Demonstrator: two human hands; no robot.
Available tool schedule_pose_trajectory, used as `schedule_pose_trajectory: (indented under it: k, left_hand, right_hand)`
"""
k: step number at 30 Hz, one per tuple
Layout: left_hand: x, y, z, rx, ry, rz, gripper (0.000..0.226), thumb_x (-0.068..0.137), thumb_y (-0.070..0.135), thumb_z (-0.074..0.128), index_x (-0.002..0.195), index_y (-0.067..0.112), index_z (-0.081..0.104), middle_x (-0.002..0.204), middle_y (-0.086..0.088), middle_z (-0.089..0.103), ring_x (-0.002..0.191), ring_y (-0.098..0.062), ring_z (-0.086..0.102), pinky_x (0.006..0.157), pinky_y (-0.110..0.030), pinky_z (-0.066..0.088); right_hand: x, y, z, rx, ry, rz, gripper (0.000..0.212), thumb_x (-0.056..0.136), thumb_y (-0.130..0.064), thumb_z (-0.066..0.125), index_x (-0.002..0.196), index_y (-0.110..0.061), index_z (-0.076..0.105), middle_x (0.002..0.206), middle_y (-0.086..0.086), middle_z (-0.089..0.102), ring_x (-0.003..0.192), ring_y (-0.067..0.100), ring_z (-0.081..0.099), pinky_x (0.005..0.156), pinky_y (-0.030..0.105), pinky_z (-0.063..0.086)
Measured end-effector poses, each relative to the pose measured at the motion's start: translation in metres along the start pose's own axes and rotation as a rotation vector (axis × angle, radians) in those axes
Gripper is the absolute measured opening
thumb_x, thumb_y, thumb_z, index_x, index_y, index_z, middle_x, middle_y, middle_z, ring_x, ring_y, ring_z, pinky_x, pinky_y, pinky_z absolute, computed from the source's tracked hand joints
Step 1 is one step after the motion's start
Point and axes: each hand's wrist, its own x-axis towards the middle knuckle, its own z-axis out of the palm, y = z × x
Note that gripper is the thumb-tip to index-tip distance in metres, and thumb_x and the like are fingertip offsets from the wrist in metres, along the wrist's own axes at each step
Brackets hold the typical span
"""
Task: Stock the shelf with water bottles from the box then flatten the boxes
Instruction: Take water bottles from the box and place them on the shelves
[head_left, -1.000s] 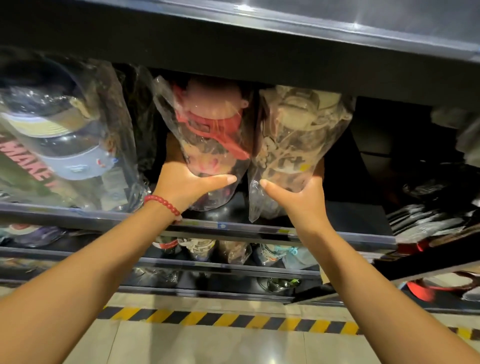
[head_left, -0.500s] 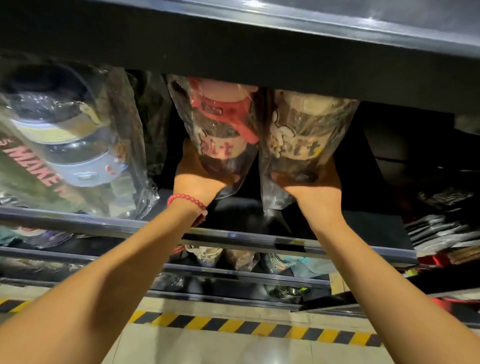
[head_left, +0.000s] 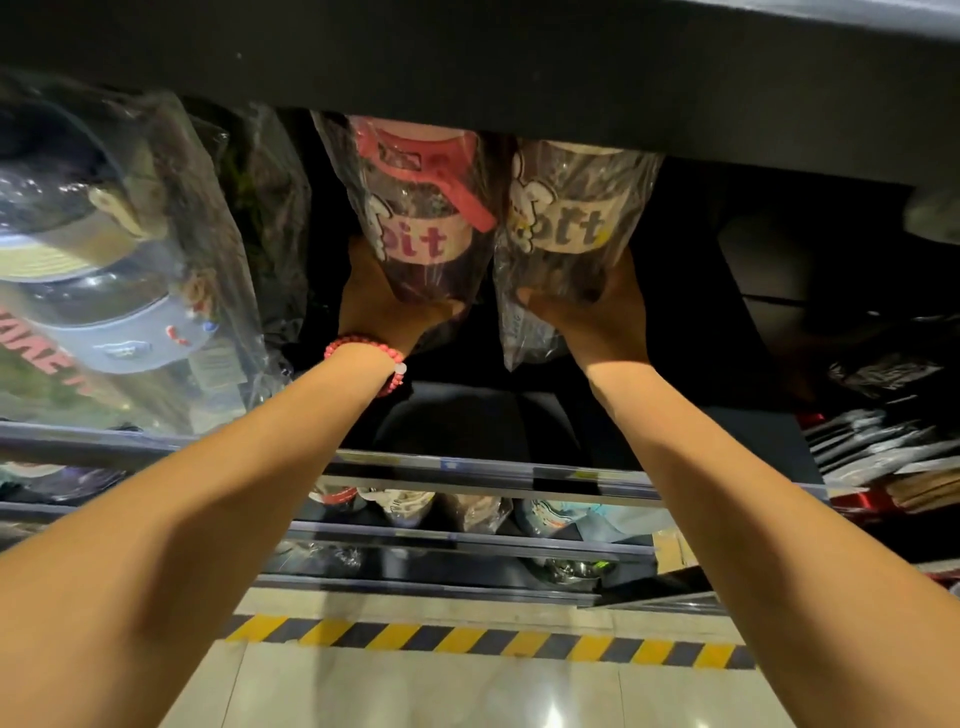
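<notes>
Dark shelf (head_left: 467, 410) ahead: my left hand (head_left: 384, 306) cups the base of the pink-lidded bagged bottle (head_left: 415, 208), my right hand (head_left: 597, 317) curls under the beige bagged bottle (head_left: 566, 218); both bottles touch, raised above the shelf.

big bagged item (head_left: 98, 291) on the left with a grey-blue band and red lettering, inside crinkly clear plastic. flat dark packets (head_left: 878, 441) stacked at the far right. lower down, more wrapped goods (head_left: 410, 506) sit behind the rails. yellow-and-black hazard tape (head_left: 488, 642) runs across the glossy pale floor tiles (head_left: 415, 691).
</notes>
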Motion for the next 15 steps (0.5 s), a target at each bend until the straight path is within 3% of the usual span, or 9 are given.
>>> schedule_pose_trajectory:
  k: [3, 6, 9, 11, 13, 14, 15]
  left_hand:
    - [-0.006, 0.013, -0.005, -0.007, -0.033, 0.025, 0.099, 0.067, 0.017, 0.084, 0.143, 0.008, 0.021, 0.144, -0.007, 0.038, 0.13, -0.022, 0.039, 0.096, -0.015, 0.028]
    - [-0.008, 0.023, -0.012, -0.013, -0.1, -0.046, 0.097, 0.065, 0.022, 0.085, 0.141, 0.008, 0.026, 0.143, -0.007, 0.041, 0.131, -0.024, 0.04, 0.1, -0.024, 0.032]
    - [-0.016, 0.025, -0.025, 0.048, -0.157, -0.193, 0.097, 0.065, 0.028, 0.085, 0.143, 0.009, 0.029, 0.144, -0.007, 0.041, 0.132, -0.028, 0.04, 0.106, -0.031, 0.033]
    - [-0.031, 0.02, -0.038, 0.038, -0.138, -0.366, 0.071, 0.08, 0.016, 0.074, 0.138, 0.001, 0.038, 0.14, -0.015, 0.045, 0.128, -0.032, 0.045, 0.106, -0.037, 0.038]
    - [-0.059, 0.023, -0.054, 0.037, -0.16, -0.463, 0.031, 0.087, 0.009, 0.063, 0.112, -0.009, 0.057, 0.114, -0.026, 0.059, 0.105, -0.038, 0.057, 0.086, -0.04, 0.048]
    - [-0.071, 0.029, -0.06, 0.099, -0.186, -0.375, 0.03, 0.083, 0.016, 0.069, 0.099, -0.008, 0.06, 0.1, -0.024, 0.062, 0.094, -0.037, 0.059, 0.075, -0.037, 0.048]
    - [-0.085, 0.039, -0.066, 0.183, -0.218, -0.247, 0.042, 0.077, 0.025, 0.076, 0.101, -0.006, 0.059, 0.102, -0.02, 0.061, 0.097, -0.035, 0.058, 0.074, -0.035, 0.047]
  right_hand:
    - [0.0, -0.005, -0.005, 0.011, -0.059, 0.023, 0.094, 0.066, -0.024, 0.086, 0.143, -0.02, 0.033, 0.143, 0.001, 0.045, 0.13, 0.019, 0.044, 0.106, 0.032, 0.039]
    - [-0.001, -0.011, -0.014, 0.024, -0.153, 0.038, 0.099, 0.059, -0.028, 0.088, 0.141, -0.02, 0.035, 0.138, 0.002, 0.05, 0.125, 0.021, 0.05, 0.104, 0.044, 0.044]
    - [-0.007, -0.022, -0.026, -0.043, -0.179, 0.055, 0.093, 0.065, -0.021, 0.086, 0.142, -0.021, 0.034, 0.142, 0.001, 0.047, 0.128, 0.02, 0.047, 0.106, 0.041, 0.041]
    - [-0.02, -0.032, -0.036, -0.073, -0.155, 0.079, 0.09, 0.069, -0.017, 0.084, 0.144, -0.018, 0.034, 0.144, 0.004, 0.045, 0.13, 0.023, 0.046, 0.107, 0.039, 0.04]
    - [-0.043, -0.041, -0.049, -0.08, -0.142, 0.125, 0.086, 0.072, -0.013, 0.082, 0.144, -0.014, 0.035, 0.144, 0.007, 0.045, 0.131, 0.024, 0.045, 0.106, 0.037, 0.04]
    - [-0.057, -0.047, -0.057, -0.12, -0.154, 0.135, 0.084, 0.074, -0.015, 0.08, 0.144, -0.012, 0.035, 0.144, 0.007, 0.044, 0.132, 0.024, 0.043, 0.106, 0.035, 0.039]
    - [-0.074, -0.054, -0.068, -0.199, -0.181, 0.132, 0.08, 0.077, -0.019, 0.079, 0.145, -0.011, 0.035, 0.145, 0.008, 0.043, 0.133, 0.023, 0.041, 0.107, 0.034, 0.038]
